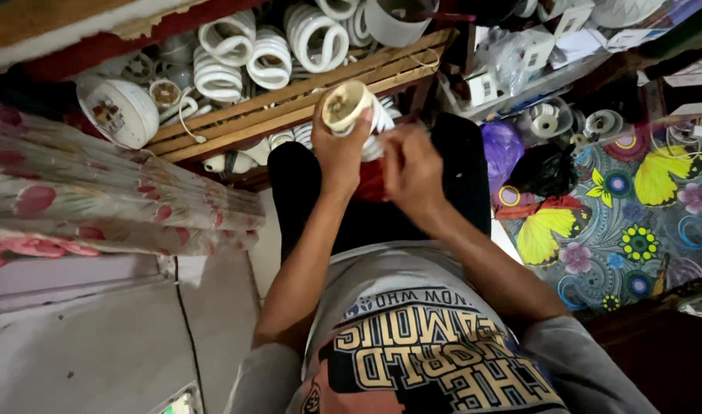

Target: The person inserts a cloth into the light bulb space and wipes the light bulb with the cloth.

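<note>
My left hand [339, 150] grips a compact fluorescent lamp [349, 107] by its white body, with the round cream base end turned up towards the camera. My right hand [411, 167] is closed on the lamp's other side, over its white spiral tube, and a red object shows just beneath the fingers. Both hands are held together above my lap in black trousers, close to the front rail of the wooden crate [290, 107].
The wooden crate holds several white spiral lamp tubes [268, 55] and lamp bases. A white round housing [119, 111] lies at its left. A floral cloth [98, 207] lies on the left, a colourful butterfly-patterned mat [634, 215] on the right, with plastic bags [519, 157] and loose lamp parts beyond.
</note>
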